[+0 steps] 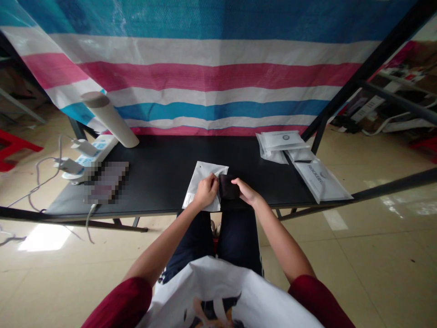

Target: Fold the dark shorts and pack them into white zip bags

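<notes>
Our left hand point(205, 192) curls over the white plastic bag point(195, 190), its fingers point(214, 182) clenched at the bag's right side, right beside the dark flat pouch point(228, 187). We cannot tell whether those fingers grip the bag alone or the pouch as well. Our right hand point(247, 191) comes in from the right, its fingertips point(236, 183) pressed on the pouch's lower right edge and grasping it lightly. The pouch sits at bottom center of the black table point(164, 159), near the front edge and just above our lap, with the bag beneath and beside it. We judge the pouch to be light and fairly soft, so a pinch along its edges should hold it, without much squeezing. The bag looks thin and slick, so it may slide or crumple, and its flat margin seems the best place to hold. At upper right of the table lie white packets point(282, 141) and a long printed packet point(321, 181). At left stand a cardboard tube point(111, 120) and a power strip point(97, 152), with a blurred flat block point(107, 182) in front of them.
</notes>
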Tool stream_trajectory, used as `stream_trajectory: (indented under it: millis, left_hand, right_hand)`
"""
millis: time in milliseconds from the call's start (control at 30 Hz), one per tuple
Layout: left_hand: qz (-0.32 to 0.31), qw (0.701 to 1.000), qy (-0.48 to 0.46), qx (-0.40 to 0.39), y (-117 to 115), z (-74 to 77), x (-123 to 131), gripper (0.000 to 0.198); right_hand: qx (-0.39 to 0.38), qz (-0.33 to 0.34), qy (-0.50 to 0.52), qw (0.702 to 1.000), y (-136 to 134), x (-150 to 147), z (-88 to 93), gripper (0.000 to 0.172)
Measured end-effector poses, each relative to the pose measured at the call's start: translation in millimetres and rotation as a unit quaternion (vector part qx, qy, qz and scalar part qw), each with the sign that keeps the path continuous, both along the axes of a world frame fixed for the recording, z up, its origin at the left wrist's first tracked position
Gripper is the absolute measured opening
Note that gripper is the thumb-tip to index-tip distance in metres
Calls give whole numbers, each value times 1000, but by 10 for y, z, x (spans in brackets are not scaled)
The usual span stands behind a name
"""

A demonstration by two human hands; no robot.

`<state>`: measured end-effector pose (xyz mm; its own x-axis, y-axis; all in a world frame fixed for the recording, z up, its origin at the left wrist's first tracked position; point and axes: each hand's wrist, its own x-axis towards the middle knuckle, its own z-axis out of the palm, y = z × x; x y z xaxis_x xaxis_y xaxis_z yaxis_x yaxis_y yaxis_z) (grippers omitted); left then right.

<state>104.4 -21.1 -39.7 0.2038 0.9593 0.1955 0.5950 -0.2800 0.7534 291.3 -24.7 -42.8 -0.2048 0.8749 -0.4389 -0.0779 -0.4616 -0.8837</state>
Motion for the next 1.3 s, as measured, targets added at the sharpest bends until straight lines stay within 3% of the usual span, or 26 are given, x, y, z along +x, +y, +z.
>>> stream_trajectory:
  millis: [67,200,433,667,767,967,1033,1133,1233,1300]
  left_hand:
    - [7,999,-37,8,21,76,-20,22]
    - [-34,998,-55,8,22,184,-13,21]
    - [-50,998,-32,12,-24,183,88,24]
    - [-15,997,17,71,-45,248,114,19]
    - [-13,996,24,85,-55,251,180,17]
    - [18,987,83,133,-87,271,221,18]
    - [-8,982,102,158,-154,292,146,20]
    - [-97,967,132,195,-311,292,-11,33]
    - [-170,949,161,213,-444,216,-138,42]
    - [-193,943,167,216,-480,137,-179,29]
  right_hand:
    - [15,12,-38,999,40,-4,12,22]
    - [48,30,-90,994,134,-71,50,41]
    - [47,-71,-26,996,180,-302,-37,47]
    - [127,-16,-79,989,215,-318,-89,41]
    - [120,11,-33,992,201,-400,-106,41]
    - [80,-9,66,995,180,-420,-11,35]
    - [98,-45,43,993,157,-282,48,32]
    - [123,-79,-35,989,15,-51,79,34]
    - [106,-4,-80,991,-252,41,28,36]
    - [96,52,-67,992,-424,1,-17,40]
